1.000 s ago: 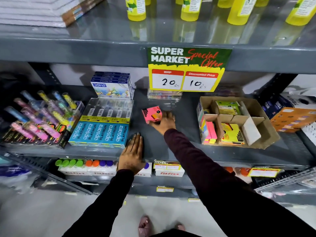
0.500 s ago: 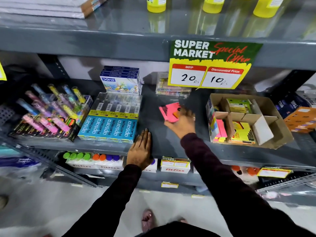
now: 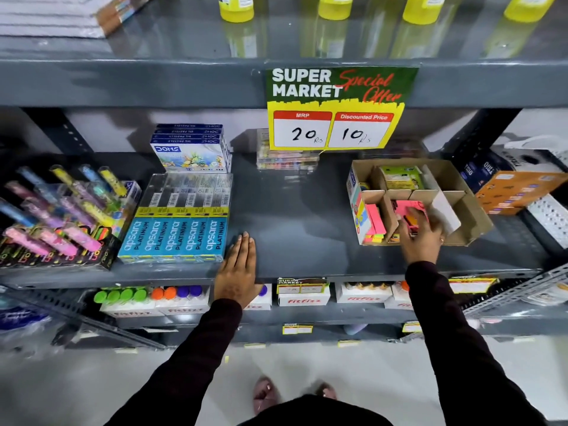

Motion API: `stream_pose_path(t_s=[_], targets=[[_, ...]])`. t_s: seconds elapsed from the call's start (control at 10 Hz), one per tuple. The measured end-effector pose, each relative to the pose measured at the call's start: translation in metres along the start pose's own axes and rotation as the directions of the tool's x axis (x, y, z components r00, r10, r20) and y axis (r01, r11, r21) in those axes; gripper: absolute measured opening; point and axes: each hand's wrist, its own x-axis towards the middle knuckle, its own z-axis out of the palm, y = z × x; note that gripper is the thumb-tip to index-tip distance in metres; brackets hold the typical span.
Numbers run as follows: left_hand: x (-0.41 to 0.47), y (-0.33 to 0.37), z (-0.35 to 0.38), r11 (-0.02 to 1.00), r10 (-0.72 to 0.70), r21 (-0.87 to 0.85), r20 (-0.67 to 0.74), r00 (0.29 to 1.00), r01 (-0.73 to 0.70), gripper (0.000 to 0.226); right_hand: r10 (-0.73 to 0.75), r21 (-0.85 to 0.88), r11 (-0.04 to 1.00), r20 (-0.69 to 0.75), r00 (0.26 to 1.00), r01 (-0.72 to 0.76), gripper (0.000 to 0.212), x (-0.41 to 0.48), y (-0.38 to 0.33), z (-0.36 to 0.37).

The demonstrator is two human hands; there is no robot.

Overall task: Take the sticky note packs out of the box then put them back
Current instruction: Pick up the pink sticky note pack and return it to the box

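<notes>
1. Fingers of the left hand point(image 3: 238, 272) lie flat and together on the shelf point(image 3: 295, 216) edge, at 6 o'clock.
2. At 3 o'clock, the right hand point(image 3: 422, 238) pinches a pink sticky note pack point(image 3: 410, 210) inside the cardboard box point(image 3: 467, 210).
3. At 12 o'clock hangs a price sign point(image 3: 336, 109).

pink pack point(image 3: 410, 210) half behind hand point(image 3: 421, 238)

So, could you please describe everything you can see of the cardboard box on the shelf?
The open brown cardboard box sits right of centre on the grey metal shelf, tilted, with cardboard dividers forming compartments. Neon sticky note packs stand along its left side. The right hand lowers a pink sticky note pack into a front compartment.
</notes>
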Motion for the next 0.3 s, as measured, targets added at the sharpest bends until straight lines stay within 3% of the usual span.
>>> stream_pose_path(t_s=[0.1, 0.2, 0.3], targets=[[0.002, 0.001, 0.002, 1.0, -0.005, -0.005, 0.006, 1.0, 0.005, 0.12, -0.002, -0.048, 0.999, -0.041, 0.999, 0.0, 0.047, -0.002, 0.0, 0.011], [-0.003, -0.001, 0.004, 1.0, 0.024, -0.001, -0.043, 0.999, -0.024, 0.119, -0.056, -0.129, 0.99, -0.055, 0.997, 0.049, 0.069, -0.013, -0.002, 0.01], [0.001, -0.002, 0.004, 1.0, -0.014, 0.003, -0.052, 0.999, 0.014, 0.121, -0.017, -0.147, 0.989, -0.033, 0.999, 0.012, 0.064, -0.01, -0.008, 0.008]])
